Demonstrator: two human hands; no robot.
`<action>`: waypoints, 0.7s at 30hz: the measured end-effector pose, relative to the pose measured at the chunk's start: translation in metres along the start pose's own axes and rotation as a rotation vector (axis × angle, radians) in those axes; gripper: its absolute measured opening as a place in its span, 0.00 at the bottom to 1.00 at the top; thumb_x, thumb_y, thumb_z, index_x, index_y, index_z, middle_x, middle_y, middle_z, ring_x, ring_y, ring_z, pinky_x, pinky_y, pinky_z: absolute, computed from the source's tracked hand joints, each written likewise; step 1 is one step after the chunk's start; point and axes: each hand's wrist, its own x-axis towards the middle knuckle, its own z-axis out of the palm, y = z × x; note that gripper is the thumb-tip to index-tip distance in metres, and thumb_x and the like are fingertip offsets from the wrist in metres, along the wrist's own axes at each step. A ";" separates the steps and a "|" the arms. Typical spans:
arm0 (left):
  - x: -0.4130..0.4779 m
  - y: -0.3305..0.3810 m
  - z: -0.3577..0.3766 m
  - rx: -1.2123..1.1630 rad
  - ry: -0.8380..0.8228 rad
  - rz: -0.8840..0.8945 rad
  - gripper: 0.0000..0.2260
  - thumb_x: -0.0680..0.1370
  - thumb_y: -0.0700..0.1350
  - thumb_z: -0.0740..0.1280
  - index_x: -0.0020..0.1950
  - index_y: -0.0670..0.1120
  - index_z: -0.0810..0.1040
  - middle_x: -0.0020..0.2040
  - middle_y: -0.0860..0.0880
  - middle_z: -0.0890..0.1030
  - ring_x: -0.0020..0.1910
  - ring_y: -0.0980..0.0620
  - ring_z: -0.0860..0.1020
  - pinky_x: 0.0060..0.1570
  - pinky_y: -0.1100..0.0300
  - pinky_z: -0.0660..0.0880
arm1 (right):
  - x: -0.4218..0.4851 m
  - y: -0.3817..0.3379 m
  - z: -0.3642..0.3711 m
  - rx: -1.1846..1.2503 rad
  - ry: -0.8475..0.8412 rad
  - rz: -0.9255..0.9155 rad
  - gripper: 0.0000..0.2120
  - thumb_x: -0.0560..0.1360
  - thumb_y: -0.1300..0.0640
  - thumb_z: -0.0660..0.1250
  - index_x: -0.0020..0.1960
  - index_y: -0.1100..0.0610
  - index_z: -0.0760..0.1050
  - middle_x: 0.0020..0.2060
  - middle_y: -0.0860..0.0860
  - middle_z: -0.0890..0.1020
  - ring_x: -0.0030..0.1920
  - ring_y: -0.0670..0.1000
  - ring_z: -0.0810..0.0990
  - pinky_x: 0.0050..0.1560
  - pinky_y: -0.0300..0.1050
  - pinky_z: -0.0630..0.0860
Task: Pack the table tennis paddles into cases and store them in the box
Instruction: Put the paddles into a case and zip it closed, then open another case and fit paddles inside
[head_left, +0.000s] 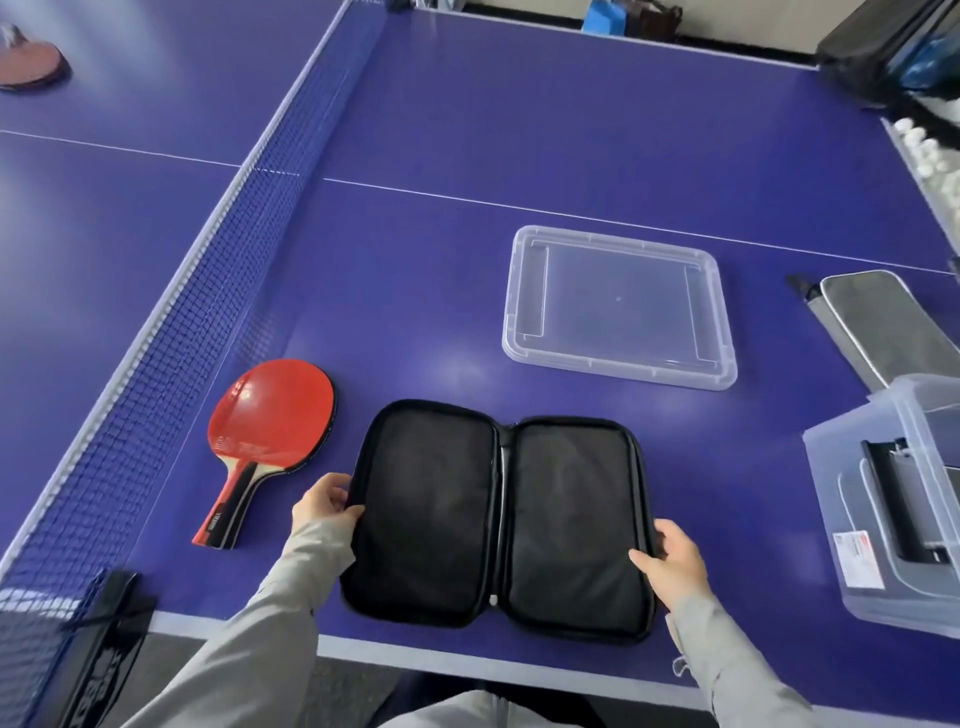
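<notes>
Red-faced wooden paddle (270, 415) is lying beside the black zip case (498, 514), not packed yet; left hand (324, 506) and right hand (675, 564) are gripping its spread-open edges (clear plastic box (826, 467) is waiting nearby).

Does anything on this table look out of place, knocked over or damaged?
Nothing looks spilled or broken. The black case lies open flat, held at both edges by the left hand and right hand, with the red paddle beside it. Only oddity: a second paddle sits alone across the net.
</notes>
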 end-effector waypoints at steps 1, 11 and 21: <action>0.002 0.000 0.003 0.005 0.017 0.021 0.12 0.69 0.32 0.69 0.46 0.47 0.78 0.39 0.46 0.78 0.38 0.46 0.76 0.40 0.62 0.72 | 0.002 0.002 0.005 -0.052 0.027 0.001 0.19 0.70 0.69 0.70 0.60 0.62 0.74 0.56 0.60 0.80 0.54 0.56 0.76 0.60 0.51 0.71; 0.014 -0.007 0.020 0.271 0.062 0.220 0.19 0.73 0.34 0.65 0.64 0.42 0.72 0.57 0.41 0.74 0.57 0.40 0.72 0.57 0.50 0.69 | 0.007 0.002 0.029 -0.376 0.076 -0.076 0.26 0.75 0.62 0.67 0.71 0.57 0.62 0.65 0.58 0.72 0.65 0.59 0.71 0.60 0.53 0.72; 0.001 -0.032 -0.025 0.446 0.452 0.433 0.25 0.70 0.49 0.72 0.63 0.40 0.74 0.59 0.38 0.75 0.57 0.36 0.72 0.52 0.42 0.68 | -0.005 0.010 0.032 -0.349 0.094 -0.098 0.30 0.74 0.60 0.69 0.73 0.58 0.61 0.63 0.60 0.71 0.63 0.60 0.73 0.56 0.52 0.72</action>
